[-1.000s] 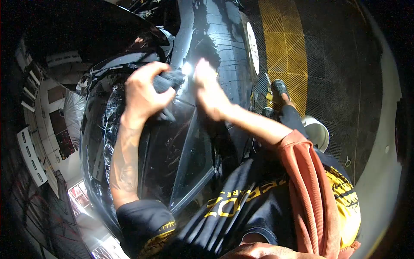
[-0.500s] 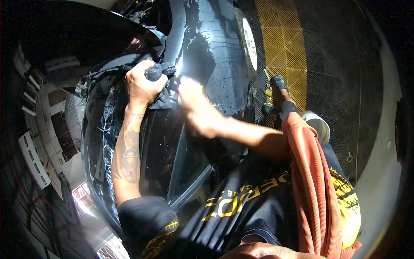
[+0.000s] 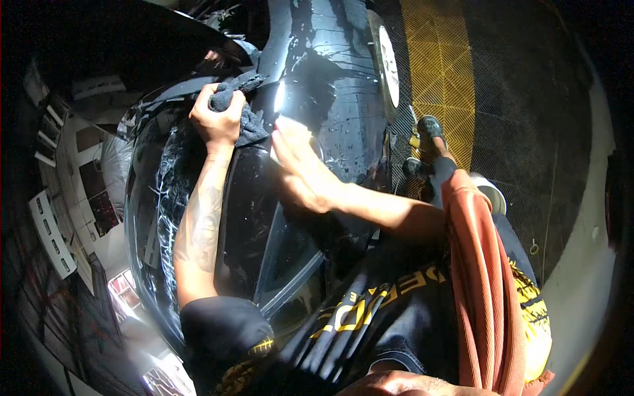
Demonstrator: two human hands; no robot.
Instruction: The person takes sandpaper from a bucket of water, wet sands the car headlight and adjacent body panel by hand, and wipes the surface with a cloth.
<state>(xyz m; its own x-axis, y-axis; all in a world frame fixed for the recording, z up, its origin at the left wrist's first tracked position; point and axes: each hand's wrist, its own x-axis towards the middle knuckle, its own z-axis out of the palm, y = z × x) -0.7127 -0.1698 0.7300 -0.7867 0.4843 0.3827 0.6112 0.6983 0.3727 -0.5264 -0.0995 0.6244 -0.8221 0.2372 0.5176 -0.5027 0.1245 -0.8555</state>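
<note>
A dark, crumpled cloth is bunched in my left hand, its lower part lying against the glossy black car panel. Just right of it, my right hand is low over the wet panel, fingers close together. At these fingers is a small pale, yellowish thing, washed out by glare, too unclear to name. Water beads and streaks cover the panel beyond both hands. Below them lies the dark side window.
The windshield curves along the left. A white-rimmed wheel shows beyond the fender. Right of the car are a yellow floor strip, my shoe and a white bucket. A reddish-brown cloth hangs over my right shoulder.
My right hand has moved left and down across the panel, from beyond the window corner towards the cloth. My left hand has shifted slightly left with the cloth, which now shows more spread out.
</note>
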